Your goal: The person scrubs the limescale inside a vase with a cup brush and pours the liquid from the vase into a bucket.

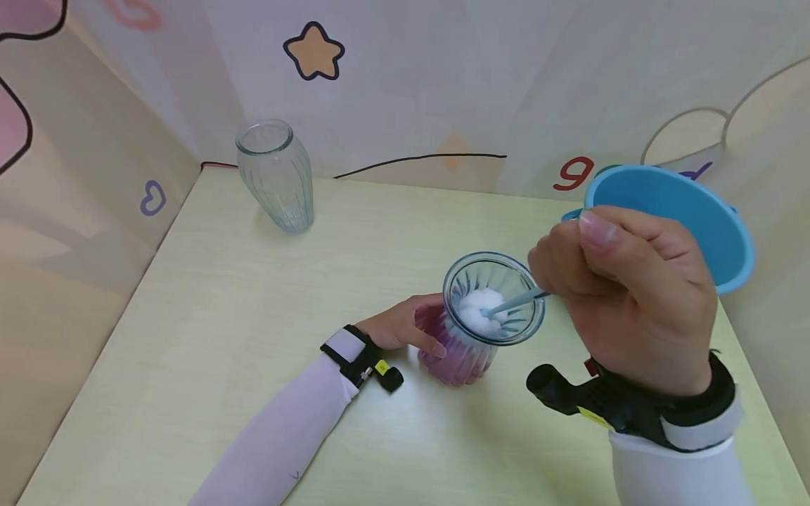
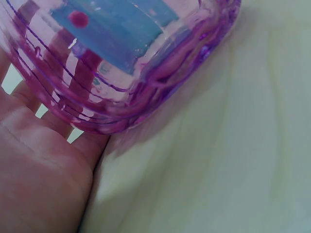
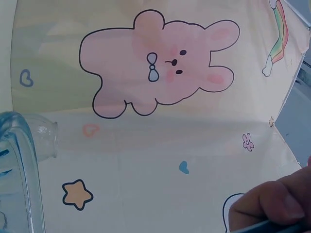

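A ribbed glass vase point(image 1: 458, 357) with a purple lower part and a clear bluish rim is on the table, its mouth tilted to the right. My left hand point(image 1: 405, 325) holds it from the left; in the left wrist view, fingers show through its purple base point(image 2: 160, 82). A cleaning brush point(image 1: 517, 301) with a round white head and a thin light blue handle reaches into the mouth. Above and right of the rim, my right hand point(image 1: 639, 295) grips the handle, fingers curled. The right wrist view catches only part of that hand point(image 3: 272, 206) and the vase rim point(image 3: 30, 160).
A second, clear ribbed vase point(image 1: 281, 179) stands at the back left of the pale table point(image 1: 209, 337). Behind my right hand is a light blue bucket point(image 1: 715, 246), partly covered by it. Printed wall sheets point(image 1: 405, 84) border the table at the back and sides.
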### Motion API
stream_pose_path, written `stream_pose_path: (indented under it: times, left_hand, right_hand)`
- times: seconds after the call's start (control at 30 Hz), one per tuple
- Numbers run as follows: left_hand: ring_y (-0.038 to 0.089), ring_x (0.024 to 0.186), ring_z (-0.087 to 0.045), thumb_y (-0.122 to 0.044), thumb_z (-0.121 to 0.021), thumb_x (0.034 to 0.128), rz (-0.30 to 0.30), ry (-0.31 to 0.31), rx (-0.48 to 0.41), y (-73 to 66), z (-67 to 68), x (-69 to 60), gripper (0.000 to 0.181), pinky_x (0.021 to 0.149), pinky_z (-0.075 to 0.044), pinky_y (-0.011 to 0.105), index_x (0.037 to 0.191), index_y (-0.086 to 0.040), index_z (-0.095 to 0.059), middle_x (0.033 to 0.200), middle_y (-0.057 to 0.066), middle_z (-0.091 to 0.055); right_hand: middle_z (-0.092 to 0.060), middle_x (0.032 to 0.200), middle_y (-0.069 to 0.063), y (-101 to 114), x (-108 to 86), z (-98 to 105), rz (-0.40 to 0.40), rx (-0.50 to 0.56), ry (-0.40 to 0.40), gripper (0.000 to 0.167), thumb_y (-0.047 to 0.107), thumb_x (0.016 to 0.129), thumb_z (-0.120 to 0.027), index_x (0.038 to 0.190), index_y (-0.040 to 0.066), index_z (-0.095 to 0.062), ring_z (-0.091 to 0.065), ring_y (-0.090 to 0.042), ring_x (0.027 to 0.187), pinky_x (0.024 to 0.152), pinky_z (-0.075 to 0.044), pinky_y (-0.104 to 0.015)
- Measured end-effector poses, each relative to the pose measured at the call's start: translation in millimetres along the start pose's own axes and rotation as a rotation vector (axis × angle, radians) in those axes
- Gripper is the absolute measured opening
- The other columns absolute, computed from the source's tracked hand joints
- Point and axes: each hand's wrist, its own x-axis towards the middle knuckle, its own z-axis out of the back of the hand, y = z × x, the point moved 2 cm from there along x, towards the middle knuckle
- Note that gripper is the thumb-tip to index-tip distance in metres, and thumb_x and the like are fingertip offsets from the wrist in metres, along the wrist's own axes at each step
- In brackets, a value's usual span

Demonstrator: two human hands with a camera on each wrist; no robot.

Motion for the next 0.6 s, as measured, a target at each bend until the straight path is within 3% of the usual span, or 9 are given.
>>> stream_pose_path:
  times: [0.4,0.6]
  left_hand:
    - [0.015,0.141,-0.045,-0.068,-0.086,0.0706,-0.024,0.017,0.02,1.9,0.0,1.5,0.111,0.122,-0.036,0.038,0.155,-0.01,-0.043,0.151,0.013,-0.051]
    - [0.014,0.141,-0.045,-0.06,-0.085,0.0752,-0.03,0.03,0.037,1.9,0.6,2.0,0.103,0.122,-0.035,0.037,0.156,-0.011,-0.043,0.152,0.011,-0.051]
  right_hand:
    - [-0.023,0.06,-0.002,8,-1.9,7,0.069,0.067,0.027,0.04,-0.006,0.099,-0.024,0.062,0.008,-0.019,-0.029,-0.014,0.053,0.052,-0.019,-0.028]
    - [-0.02,0.059,-0.001,15,4.1,-6,0.096,0.099,0.029,0.041,-0.008,0.097,-0.026,0.06,0.008,-0.017,-0.025,-0.013,0.052,0.051,-0.018,-0.025]
